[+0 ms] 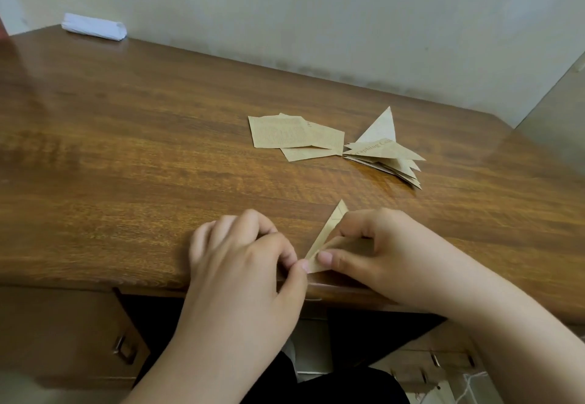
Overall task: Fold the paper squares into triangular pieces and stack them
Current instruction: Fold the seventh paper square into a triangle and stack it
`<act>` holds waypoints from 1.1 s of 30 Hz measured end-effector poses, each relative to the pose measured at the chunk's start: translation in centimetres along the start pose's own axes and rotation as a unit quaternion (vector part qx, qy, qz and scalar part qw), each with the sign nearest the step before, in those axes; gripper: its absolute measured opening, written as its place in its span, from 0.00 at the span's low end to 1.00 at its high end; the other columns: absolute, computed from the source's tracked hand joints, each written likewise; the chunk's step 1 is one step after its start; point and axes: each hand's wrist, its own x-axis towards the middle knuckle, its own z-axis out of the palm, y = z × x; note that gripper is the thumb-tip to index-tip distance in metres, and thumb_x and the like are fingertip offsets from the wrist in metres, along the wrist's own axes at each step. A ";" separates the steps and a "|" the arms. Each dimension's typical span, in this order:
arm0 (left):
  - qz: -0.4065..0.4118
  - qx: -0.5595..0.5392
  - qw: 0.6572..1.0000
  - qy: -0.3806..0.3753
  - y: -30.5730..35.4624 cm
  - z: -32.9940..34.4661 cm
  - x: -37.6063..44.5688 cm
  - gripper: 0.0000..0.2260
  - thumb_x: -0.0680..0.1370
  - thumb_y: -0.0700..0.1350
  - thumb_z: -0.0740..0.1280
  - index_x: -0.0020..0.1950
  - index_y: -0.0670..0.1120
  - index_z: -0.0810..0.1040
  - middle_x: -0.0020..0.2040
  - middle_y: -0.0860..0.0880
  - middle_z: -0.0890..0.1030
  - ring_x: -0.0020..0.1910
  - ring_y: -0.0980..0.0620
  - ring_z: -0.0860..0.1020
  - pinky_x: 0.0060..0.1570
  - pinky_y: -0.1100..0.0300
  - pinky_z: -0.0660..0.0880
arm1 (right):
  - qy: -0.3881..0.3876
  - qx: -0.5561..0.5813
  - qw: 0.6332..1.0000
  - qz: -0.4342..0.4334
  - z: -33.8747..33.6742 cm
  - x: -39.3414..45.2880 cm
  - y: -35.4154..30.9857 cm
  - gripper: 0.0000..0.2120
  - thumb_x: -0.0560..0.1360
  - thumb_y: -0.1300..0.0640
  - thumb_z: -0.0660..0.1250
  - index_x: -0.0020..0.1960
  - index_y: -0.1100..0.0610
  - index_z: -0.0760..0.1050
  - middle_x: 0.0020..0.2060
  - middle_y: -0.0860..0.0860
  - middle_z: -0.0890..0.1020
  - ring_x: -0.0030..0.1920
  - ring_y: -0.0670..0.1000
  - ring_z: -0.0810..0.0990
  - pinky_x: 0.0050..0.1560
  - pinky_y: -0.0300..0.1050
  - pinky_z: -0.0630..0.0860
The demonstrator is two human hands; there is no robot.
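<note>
A brown wooden table [133, 138] stands against a pale wall [316, 8], its grain glossy under the light. At the far left corner lies a white roll [94, 30], close to the wall. At the near edge, the left hand [245, 256] has curled fingers; its thumb and forefinger pinch the near corner of a folded paper [327, 236]. The right hand [376, 245] pinches the same paper just beside it, thumb on top, fingers bent over the fold. One point of the paper sticks up between the hands. Farther back, toward the right edge, flat squares [294, 136] overlap on the table. A stack [384, 153] of folded triangles touches them on the right, one triangle tilted upward.
</note>
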 end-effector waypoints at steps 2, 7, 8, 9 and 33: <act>-0.025 0.016 1.000 0.008 0.2 0.3 0.0 0.08 0.67 0.56 0.64 0.30 0.57 0.69 0.39 0.60 0.70 0.44 0.56 0.68 0.55 0.59 0.55 | -0.005 -0.045 0.998 0.039 -0.1 0.6 -0.6 0.12 0.71 0.39 0.67 0.49 0.46 0.78 0.40 0.42 0.78 0.40 0.41 0.75 0.37 0.37 0.72; -0.030 0.016 0.999 0.010 0.1 0.3 -0.1 0.04 0.66 0.57 0.62 0.37 0.60 0.70 0.40 0.61 0.70 0.46 0.58 0.65 0.56 0.57 0.55 | -0.020 -0.078 0.995 0.064 -0.4 1.5 -1.3 0.19 0.68 0.38 0.70 0.55 0.45 0.78 0.40 0.41 0.76 0.38 0.39 0.74 0.35 0.34 0.70; -0.025 0.014 1.000 0.006 0.1 0.3 -0.1 0.04 0.66 0.57 0.62 0.39 0.61 0.70 0.40 0.62 0.70 0.46 0.59 0.65 0.56 0.57 0.55 | -0.021 -0.075 0.995 0.065 -0.4 1.5 -1.4 0.17 0.68 0.38 0.70 0.52 0.45 0.78 0.38 0.41 0.76 0.37 0.39 0.74 0.34 0.35 0.71; -0.021 0.014 1.000 0.002 0.1 0.2 -0.1 0.04 0.67 0.58 0.61 0.40 0.62 0.71 0.40 0.62 0.71 0.47 0.59 0.65 0.57 0.57 0.55 | -0.022 -0.073 0.995 0.065 -0.5 1.6 -1.4 0.16 0.67 0.38 0.71 0.50 0.46 0.79 0.38 0.42 0.77 0.37 0.39 0.74 0.35 0.36 0.72; -0.027 0.029 0.996 -0.084 0.5 -0.9 1.1 0.07 0.71 0.59 0.63 0.45 0.70 0.79 0.43 0.63 0.69 0.48 0.60 0.61 0.50 0.62 0.48 | 0.239 -0.034 0.969 -0.050 5.1 -1.5 -0.9 0.07 0.68 0.45 0.61 0.36 0.46 0.75 0.33 0.40 0.74 0.39 0.42 0.70 0.40 0.36 0.65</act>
